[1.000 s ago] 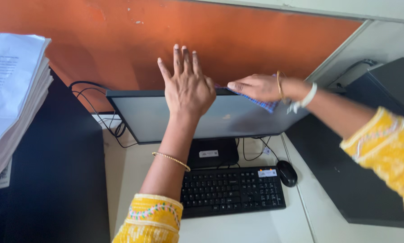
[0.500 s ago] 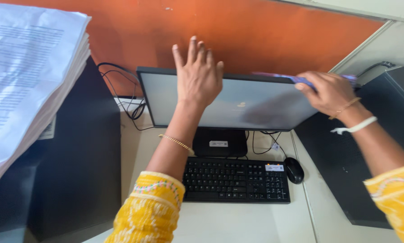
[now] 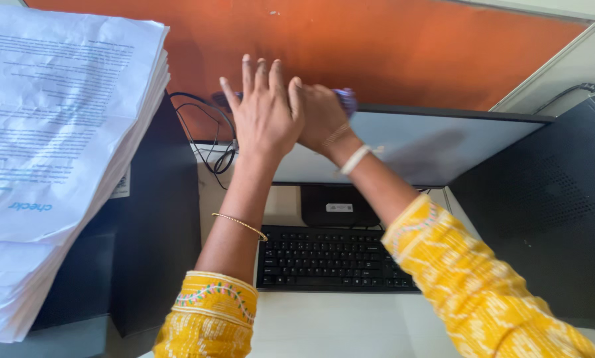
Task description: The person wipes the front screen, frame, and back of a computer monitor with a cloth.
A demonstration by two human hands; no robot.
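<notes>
Pinched in the right hand (image 3: pixel 320 116) is a small blue-purple cloth (image 3: pixel 344 99), bunched under the fingers and pressed against the top edge of the monitor (image 3: pixel 436 149) near its left end; only a scrap of it shows past the knuckles. Beside it the left hand (image 3: pixel 263 113) lies flat and spread, fingers up, palm against the upper left corner of the screen, holding nothing and seeming to steady the panel. That cloth looks soft, limp and very light, so it will fold and slip unless the fingers keep it gathered; a full-palm hold over the wad suits it better than a fingertip pinch. By contrast the monitor is stiff but thin, standing on a narrow stand, and it will likely tilt or rock under a sideways push; the frame at the top edge and corners is the safe place to brace, not the screen face, which smears and flexes. Below lie a black keyboard (image 3: pixel 330 258), a tangle of cables (image 3: pixel 214 142) at the left, and a tall stack of papers (image 3: pixel 59 146) on a dark case.
</notes>
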